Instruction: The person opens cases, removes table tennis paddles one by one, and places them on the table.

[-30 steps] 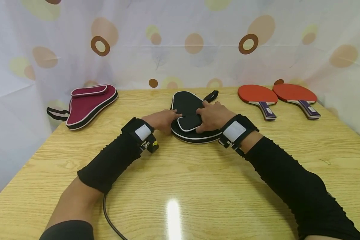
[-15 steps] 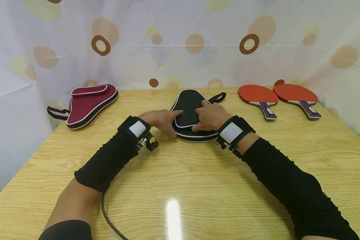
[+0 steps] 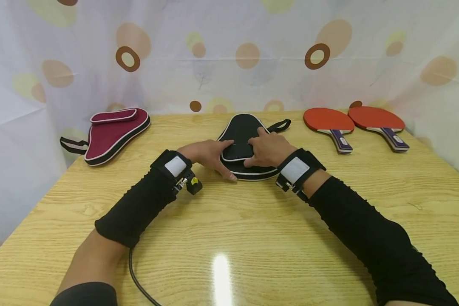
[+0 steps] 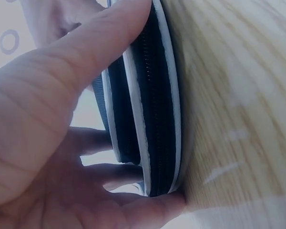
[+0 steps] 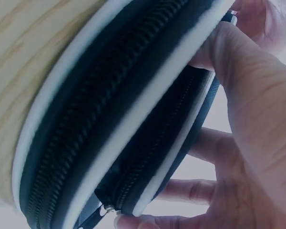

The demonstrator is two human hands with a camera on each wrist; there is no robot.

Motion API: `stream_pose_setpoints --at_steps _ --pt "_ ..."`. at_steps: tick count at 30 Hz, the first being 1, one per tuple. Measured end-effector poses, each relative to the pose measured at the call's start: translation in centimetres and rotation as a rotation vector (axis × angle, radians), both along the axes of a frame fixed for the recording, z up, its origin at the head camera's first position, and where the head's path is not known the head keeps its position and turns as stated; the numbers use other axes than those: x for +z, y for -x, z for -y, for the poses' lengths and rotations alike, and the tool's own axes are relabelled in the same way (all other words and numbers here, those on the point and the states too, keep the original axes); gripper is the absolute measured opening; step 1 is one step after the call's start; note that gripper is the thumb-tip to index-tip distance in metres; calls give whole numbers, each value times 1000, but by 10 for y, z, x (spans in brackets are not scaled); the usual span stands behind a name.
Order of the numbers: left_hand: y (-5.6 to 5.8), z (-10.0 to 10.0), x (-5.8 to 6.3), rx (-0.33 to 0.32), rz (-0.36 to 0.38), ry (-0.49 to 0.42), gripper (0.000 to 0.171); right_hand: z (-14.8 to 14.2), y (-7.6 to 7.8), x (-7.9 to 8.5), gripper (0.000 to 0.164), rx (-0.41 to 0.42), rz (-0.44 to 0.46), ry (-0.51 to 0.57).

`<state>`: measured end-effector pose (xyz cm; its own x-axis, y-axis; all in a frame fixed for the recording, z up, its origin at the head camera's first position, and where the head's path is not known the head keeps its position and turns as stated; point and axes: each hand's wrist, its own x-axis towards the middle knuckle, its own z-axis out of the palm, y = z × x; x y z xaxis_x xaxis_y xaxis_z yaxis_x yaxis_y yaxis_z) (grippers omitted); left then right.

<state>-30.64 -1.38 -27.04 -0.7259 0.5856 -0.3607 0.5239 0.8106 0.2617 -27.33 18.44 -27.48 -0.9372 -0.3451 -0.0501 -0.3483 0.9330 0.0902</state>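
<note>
A black table tennis bat case (image 3: pixel 242 127) with white piping lies on the table between the two hands. Its raised front pocket faces up, and a black strap loop (image 3: pixel 281 125) sticks out at its right. My left hand (image 3: pixel 209 154) grips the left side, thumb stretched along the zipped front edge. The left wrist view shows its fingers round the case's (image 4: pixel 157 109) side. My right hand (image 3: pixel 270 148) grips the pocket at its right, thumb at its front. In the right wrist view that thumb (image 5: pixel 219 55) tucks between pocket and body, with a zipper pull (image 5: pixel 107 208) near the fingertips.
A maroon bat case (image 3: pixel 116 129) with a black strap lies at the back left. Two red table tennis bats (image 3: pixel 329 120) with purple handles lie at the back right. A patterned curtain (image 3: pixel 229 51) hangs behind the wooden table (image 3: pixel 252 238). A black cable (image 3: pixel 135 276) trails from the left sleeve.
The black case has turned slightly, its strap loop swinging out to the right. My left thumb has moved out along the case's front edge. My right hand keeps its hold, shifted slightly left.
</note>
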Motion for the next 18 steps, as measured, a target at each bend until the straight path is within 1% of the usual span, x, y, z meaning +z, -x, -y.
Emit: stream_pose_setpoints --at_steps 4,7,10,14,16,18 --pt "0 -1 0 5 -4 -14 121 -3 1 -2 73 -1 23 2" --pt "-1 -1 -2 8 -14 -24 120 -10 -1 -2 76 2 68 32" --pt "-2 -2 -4 10 -29 -22 118 -21 -7 0 84 20 156 92" --pt "-5 -5 -5 5 -63 -8 117 -37 -17 5 100 62 289 174" --pt "-9 -6 -4 12 -89 20 117 -40 -20 8 104 78 323 218" --pt "-15 -7 -2 23 -124 58 116 -42 -21 8 105 92 330 241"
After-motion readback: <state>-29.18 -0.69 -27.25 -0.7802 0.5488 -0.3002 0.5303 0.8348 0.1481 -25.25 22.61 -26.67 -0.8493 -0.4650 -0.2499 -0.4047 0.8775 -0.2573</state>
